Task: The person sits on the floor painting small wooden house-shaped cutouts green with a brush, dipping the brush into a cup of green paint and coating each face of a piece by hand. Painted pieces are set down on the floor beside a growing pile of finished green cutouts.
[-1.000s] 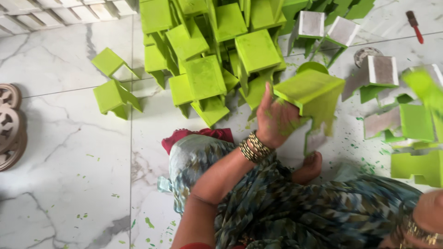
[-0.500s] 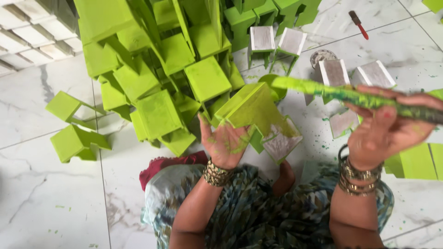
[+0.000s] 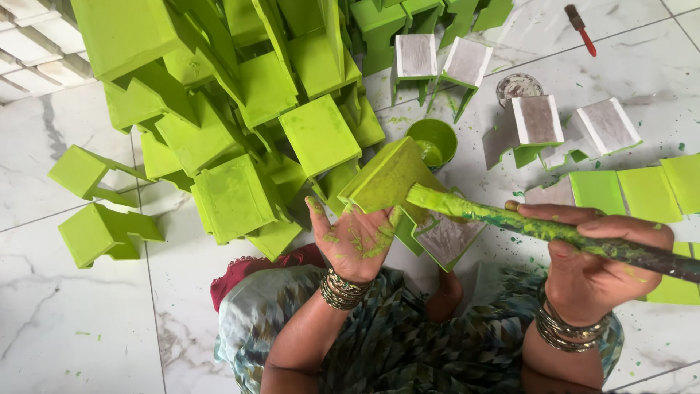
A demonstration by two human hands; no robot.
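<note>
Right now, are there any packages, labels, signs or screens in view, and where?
None in view: no package, label, sign or screen.
Only container: a small round green paint bowl on the white marble floor, above the left hand.

- Lime green wooden stand (image 3: 386,179), underside bare grey-white, held up by green-smeared left hand (image 3: 357,237).
- Paintbrush (image 3: 539,230) caked green, darker at right, in right hand (image 3: 594,266).
- Small bowl (image 3: 432,142) green, far of the stand.
- Pile of stands (image 3: 233,131) at far left, all lime green.
- Grey-white unpainted stands (image 3: 536,120) at far right.
- Floor (image 3: 65,321) white marble, grey veins, green flecks.
- Small brush (image 3: 581,28) red-handled, far right.
</note>
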